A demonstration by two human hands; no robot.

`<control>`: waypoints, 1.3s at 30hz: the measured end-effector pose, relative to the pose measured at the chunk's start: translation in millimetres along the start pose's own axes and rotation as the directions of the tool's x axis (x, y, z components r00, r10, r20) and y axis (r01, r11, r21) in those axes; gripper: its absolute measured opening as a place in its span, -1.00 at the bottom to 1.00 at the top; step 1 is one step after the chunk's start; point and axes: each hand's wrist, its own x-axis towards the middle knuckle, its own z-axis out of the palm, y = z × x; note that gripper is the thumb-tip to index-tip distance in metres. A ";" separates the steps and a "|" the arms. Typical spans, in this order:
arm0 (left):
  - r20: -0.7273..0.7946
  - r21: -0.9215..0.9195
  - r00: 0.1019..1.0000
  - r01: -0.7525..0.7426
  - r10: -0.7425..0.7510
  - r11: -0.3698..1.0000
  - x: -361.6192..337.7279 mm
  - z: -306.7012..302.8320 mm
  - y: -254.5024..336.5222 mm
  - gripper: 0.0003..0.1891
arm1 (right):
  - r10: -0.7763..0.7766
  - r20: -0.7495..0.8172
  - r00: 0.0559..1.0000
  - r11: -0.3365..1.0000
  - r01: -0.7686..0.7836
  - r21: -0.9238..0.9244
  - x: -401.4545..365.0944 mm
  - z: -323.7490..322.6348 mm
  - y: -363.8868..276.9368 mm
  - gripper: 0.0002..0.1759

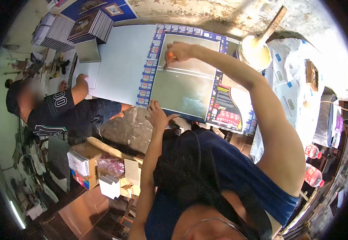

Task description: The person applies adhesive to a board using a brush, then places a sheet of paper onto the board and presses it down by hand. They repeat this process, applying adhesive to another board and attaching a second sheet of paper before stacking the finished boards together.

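A grey sheet lies on a printed poster with a blue patterned border on the work table. My right hand reaches far across and is closed on a small orange-handled tool, its tip on the upper left of the grey sheet. My left hand rests with fingers spread on the near edge of the poster, pressing it down. A pale blue board lies under the poster to the left.
A co-worker in a black shirt leans in at left, one hand on a white sheet. Stacked framed pictures stand behind. A bowl of cream paste with a stick, printed sacks, bottles and a cardboard box surround the table.
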 end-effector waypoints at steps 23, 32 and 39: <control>-0.053 0.246 0.993 -0.092 0.108 0.965 13.7 10.4 -13.3 0.36 | 0.248 0.256 0.934 0.968 -0.228 -0.106 -209.8 0.5 -149.4 -0.75; -0.035 -0.602 0.955 -0.255 0.294 0.756 148.3 -92.4 -63.7 -0.37 | 0.932 -0.275 0.237 0.361 -0.515 0.778 -257.1 -36.5 -262.7 -0.78; -0.019 -0.254 0.528 -0.824 0.849 0.507 310.5 -132.2 97.6 -0.26 | 0.730 -0.592 0.342 0.664 -0.559 0.496 -60.0 1.8 -245.4 -0.77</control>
